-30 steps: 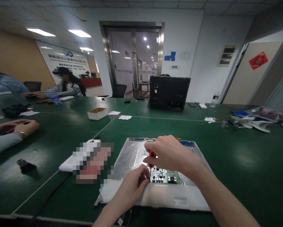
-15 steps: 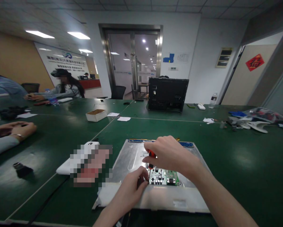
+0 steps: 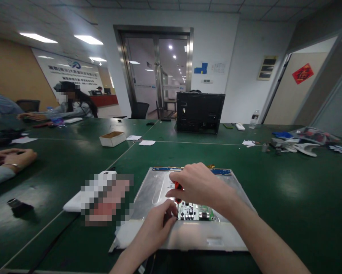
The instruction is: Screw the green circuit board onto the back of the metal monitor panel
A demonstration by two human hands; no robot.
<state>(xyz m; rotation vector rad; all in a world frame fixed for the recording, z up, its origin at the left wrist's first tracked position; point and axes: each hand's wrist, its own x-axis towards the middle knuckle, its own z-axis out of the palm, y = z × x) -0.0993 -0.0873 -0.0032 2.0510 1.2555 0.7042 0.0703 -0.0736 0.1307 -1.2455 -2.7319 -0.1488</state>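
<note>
The right hand (image 3: 198, 185) hides most of the red-and-black tool (image 3: 177, 186) (its tip cannot be made out).

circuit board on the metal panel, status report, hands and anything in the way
Right hand gripping red tool beside circuit board. Left hand at board's left edge. Board lying on metal panel. Only hands crowding it; tool's tip unclear.

A red diamond (image 3: 302, 73) on the door (image 3: 290, 97) reads 福; the wall sign (image 3: 70, 72) is blurred.
</note>
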